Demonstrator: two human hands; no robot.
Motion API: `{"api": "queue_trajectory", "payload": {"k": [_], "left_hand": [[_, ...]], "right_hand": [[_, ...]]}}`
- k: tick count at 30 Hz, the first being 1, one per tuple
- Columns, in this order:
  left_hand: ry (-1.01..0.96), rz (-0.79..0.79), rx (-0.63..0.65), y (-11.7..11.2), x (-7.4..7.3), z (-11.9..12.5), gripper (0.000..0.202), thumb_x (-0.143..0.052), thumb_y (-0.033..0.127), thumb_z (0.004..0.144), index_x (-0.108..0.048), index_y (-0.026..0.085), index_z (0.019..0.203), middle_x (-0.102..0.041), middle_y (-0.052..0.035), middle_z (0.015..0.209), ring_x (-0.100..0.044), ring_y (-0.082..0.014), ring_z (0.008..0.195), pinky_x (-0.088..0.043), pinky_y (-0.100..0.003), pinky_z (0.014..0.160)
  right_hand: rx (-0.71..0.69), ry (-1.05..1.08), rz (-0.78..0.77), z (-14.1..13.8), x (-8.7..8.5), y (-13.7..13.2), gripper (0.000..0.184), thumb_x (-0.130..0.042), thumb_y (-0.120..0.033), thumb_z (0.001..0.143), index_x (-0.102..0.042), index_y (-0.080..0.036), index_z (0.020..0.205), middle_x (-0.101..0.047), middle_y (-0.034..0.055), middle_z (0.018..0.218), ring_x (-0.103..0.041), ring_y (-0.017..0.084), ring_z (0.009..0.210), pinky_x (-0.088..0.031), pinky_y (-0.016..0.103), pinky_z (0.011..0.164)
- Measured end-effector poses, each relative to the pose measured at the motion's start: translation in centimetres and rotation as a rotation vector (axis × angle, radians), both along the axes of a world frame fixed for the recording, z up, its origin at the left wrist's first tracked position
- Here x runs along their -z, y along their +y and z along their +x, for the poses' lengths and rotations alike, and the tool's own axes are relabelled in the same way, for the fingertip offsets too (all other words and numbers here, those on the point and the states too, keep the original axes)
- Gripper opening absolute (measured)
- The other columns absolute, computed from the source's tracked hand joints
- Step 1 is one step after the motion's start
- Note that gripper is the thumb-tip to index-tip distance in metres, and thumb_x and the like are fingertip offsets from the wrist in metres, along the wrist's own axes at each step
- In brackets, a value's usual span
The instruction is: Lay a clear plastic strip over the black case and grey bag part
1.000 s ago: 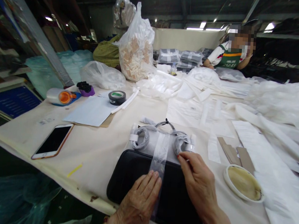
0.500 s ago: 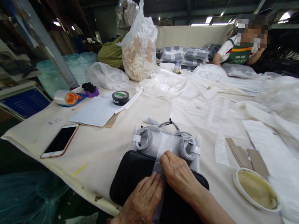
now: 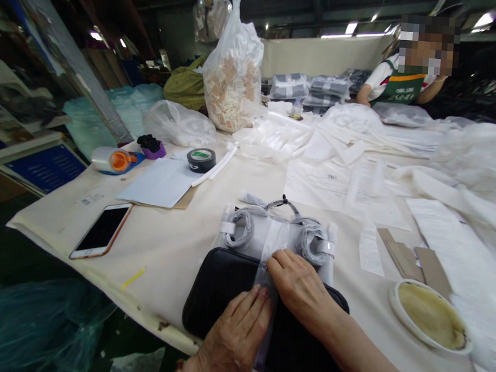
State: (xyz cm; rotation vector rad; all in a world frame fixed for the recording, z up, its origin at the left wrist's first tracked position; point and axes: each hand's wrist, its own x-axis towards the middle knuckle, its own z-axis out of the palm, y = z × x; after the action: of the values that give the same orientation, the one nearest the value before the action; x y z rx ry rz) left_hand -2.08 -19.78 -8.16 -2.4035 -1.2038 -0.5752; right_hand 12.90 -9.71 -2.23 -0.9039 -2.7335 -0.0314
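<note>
A black padded bag lies at the table's front edge, with a clear plastic strip running lengthwise over its middle. My left hand rests on this strip, open, its fingers straight and side by side. Just beyond it, my right hand presses on the strip's upper part with bent fingers, its thumb hidden; it appears open. Behind the black body is a pale wrapped panel. On that panel sit a wrapped coil at left and another wrapped coil at right, joined by an arched handle.
A phone, papers, black tape and a tape dispenser lie at left. To the right are a round lid and cardboard pieces. A filled plastic bag stands behind. Another person is across the table.
Both hands keep nearly the same place on the strip. The view has shifted slightly, so the surroundings sit a little further right.
</note>
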Motion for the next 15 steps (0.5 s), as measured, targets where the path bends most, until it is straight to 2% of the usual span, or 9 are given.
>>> {"api": "queue_trajectory", "payload": {"k": [3,6,8,10,12,15], "left_hand": [[0.014,-0.011,-0.005,-0.1,0.0,0.0,0.048,-0.026,0.003,0.08,-0.049,0.001,0.122,-0.053,-0.0158,0.127,-0.039,-0.0261,0.127,-0.045,-0.035,0.094],[0.007,-0.014,0.001,-0.2,0.0,0.0,0.048,-0.026,0.003,0.08,-0.048,0.0,0.123,-0.052,-0.0167,0.128,-0.038,-0.0264,0.127,-0.045,-0.035,0.094],[0.0,-0.014,0.002,-0.2,0.0,0.0,0.048,-0.026,0.003,0.079,-0.048,0.001,0.122,-0.052,-0.0168,0.128,-0.037,-0.0265,0.128,-0.045,-0.035,0.095],[-0.002,-0.016,-0.002,-0.2,0.1,-0.1,0.047,-0.028,0.004,0.079,-0.049,0.001,0.122,-0.052,-0.0163,0.128,-0.038,-0.0268,0.128,-0.045,-0.036,0.095],[-0.005,-0.015,-0.005,-0.1,0.1,0.0,0.047,-0.028,0.004,0.079,-0.051,0.002,0.12,-0.053,-0.0161,0.127,-0.038,-0.027,0.127,-0.046,-0.036,0.094],[-0.017,0.002,-0.001,0.0,0.2,0.1,0.046,-0.028,0.002,0.078,-0.053,0.002,0.117,-0.056,-0.0154,0.124,-0.04,-0.0261,0.126,-0.044,-0.035,0.095]], "right_hand": [[-0.104,-0.053,0.088,-0.1,-0.1,-0.1,0.02,-0.05,0.003,0.074,-0.053,-0.016,0.074,-0.056,0.0043,0.074,-0.051,0.02,0.066,-0.043,0.03,0.059],[-0.128,-0.032,0.152,-0.2,0.3,0.3,0.023,-0.045,0.006,0.072,-0.052,-0.016,0.071,-0.055,0.0048,0.069,-0.05,0.019,0.062,-0.043,0.029,0.056],[-0.066,0.069,0.202,-0.4,0.6,0.9,0.025,-0.041,0.005,0.074,-0.052,-0.016,0.068,-0.054,0.0052,0.065,-0.049,0.019,0.059,-0.042,0.028,0.054],[0.068,0.233,0.23,-0.6,0.6,1.6,0.026,-0.038,0.0,0.08,-0.051,-0.017,0.066,-0.052,0.0054,0.063,-0.049,0.018,0.057,-0.041,0.028,0.053],[0.163,0.418,0.174,-0.6,0.0,1.8,0.026,-0.037,-0.009,0.088,-0.052,-0.017,0.068,-0.054,0.0051,0.064,-0.05,0.017,0.059,-0.042,0.027,0.056],[0.107,0.562,-0.071,1.1,-1.9,0.0,0.022,-0.04,-0.015,0.09,-0.056,-0.017,0.076,-0.057,0.0029,0.068,-0.054,0.014,0.062,-0.045,0.023,0.06]]}}
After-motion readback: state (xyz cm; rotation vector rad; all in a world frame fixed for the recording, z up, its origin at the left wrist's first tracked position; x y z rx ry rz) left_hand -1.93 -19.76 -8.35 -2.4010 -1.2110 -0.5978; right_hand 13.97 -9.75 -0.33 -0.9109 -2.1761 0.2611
